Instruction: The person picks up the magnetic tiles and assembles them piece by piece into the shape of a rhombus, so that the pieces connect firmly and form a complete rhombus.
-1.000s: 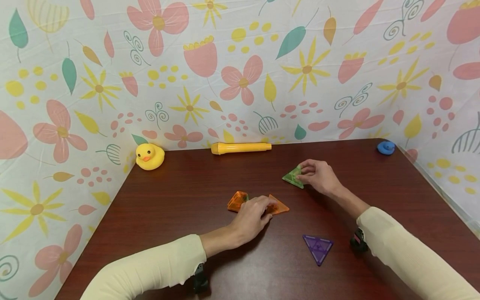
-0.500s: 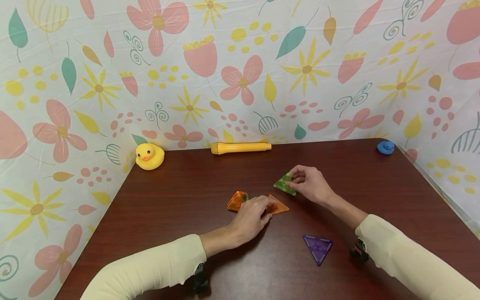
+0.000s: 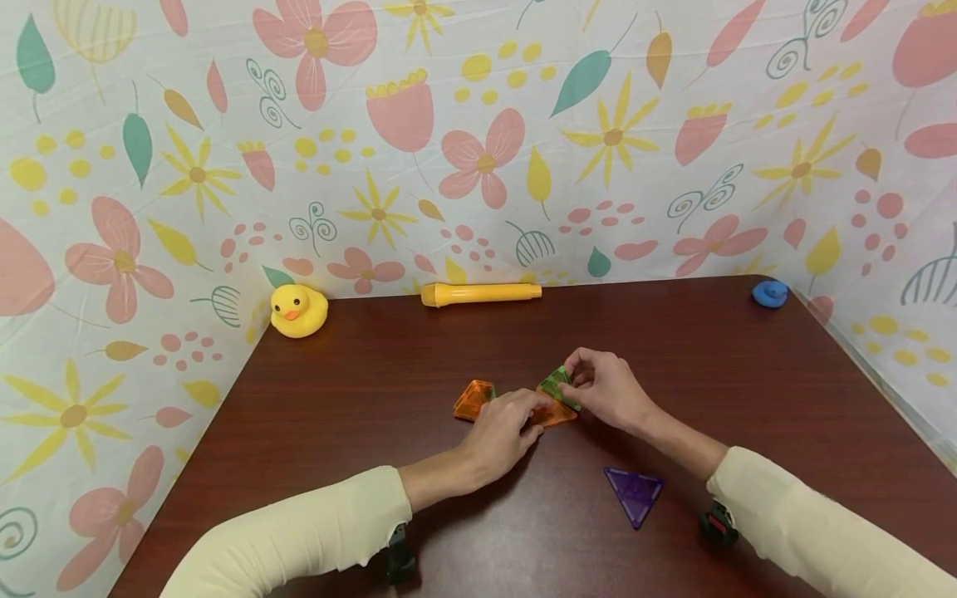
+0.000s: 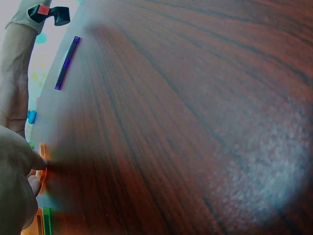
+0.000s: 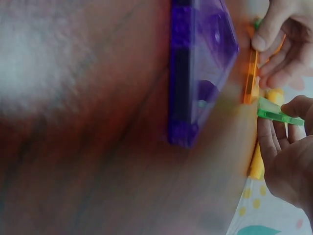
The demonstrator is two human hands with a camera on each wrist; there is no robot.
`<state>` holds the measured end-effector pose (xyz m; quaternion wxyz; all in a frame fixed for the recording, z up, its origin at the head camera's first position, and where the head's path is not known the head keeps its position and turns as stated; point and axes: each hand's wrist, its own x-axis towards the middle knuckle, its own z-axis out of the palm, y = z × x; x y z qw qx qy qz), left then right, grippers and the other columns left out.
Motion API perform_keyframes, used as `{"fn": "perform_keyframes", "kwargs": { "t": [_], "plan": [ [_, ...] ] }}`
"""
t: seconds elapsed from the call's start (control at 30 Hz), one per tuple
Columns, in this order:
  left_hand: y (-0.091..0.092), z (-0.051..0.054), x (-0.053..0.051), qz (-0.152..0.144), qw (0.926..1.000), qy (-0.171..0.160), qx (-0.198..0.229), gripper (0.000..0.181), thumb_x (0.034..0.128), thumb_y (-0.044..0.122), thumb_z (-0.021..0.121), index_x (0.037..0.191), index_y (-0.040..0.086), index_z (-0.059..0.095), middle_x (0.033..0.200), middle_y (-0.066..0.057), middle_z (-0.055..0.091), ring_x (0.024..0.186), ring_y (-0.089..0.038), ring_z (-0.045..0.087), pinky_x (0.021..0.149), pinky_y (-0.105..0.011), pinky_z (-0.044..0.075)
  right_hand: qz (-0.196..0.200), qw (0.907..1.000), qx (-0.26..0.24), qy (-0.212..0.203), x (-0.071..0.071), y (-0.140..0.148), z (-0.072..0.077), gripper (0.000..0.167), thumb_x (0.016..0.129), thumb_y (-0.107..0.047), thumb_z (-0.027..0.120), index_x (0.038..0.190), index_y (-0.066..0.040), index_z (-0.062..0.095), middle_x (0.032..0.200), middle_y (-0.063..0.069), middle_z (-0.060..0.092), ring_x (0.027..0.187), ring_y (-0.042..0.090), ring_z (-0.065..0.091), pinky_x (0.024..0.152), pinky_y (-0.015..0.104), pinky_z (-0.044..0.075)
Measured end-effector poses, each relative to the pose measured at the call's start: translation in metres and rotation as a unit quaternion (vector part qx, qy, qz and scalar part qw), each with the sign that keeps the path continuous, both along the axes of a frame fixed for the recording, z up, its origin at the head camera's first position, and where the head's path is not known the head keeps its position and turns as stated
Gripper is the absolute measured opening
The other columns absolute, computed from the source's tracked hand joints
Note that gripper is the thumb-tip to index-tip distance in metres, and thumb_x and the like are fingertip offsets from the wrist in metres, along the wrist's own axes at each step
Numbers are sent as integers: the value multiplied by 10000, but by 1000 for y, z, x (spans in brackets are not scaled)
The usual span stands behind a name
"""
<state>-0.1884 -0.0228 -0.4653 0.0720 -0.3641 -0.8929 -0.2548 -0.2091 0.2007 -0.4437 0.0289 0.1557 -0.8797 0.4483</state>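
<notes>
Left hand [image 3: 497, 440] on the orange tile [image 3: 557, 414], green tile [image 3: 555, 382] in the right hand [image 3: 609, 386].
Relative to the orange tile, the duck [image 3: 299, 311] sits far left, orange pieces [image 3: 473, 401] lie nearer left, and the yellow tube [image 3: 482, 295] lies well behind; the left hand's thumb and fingers pinch the tile itself; the right's grasp the green tile at its back right edge, contact unclear; the purple tile [image 3: 634, 496] lies in front, rightward; the blue toy [image 3: 770, 293] sits far back right.
</notes>
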Motion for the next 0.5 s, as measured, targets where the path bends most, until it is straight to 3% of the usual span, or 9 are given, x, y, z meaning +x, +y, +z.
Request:
{"fn": "perform_keyframes", "kwargs": {
  "t": [0.5],
  "plan": [
    [0,-1,0,20,10000,-92,10,299,954,95,819,1240,116,736,1189,2,738,1055,-113,679,860,-246,559,-191,9993,107,293,7,-8,-4,185,895,43,800,961,-50,654,892,68,714,804,181,710,668,267,582]
  ]
}}
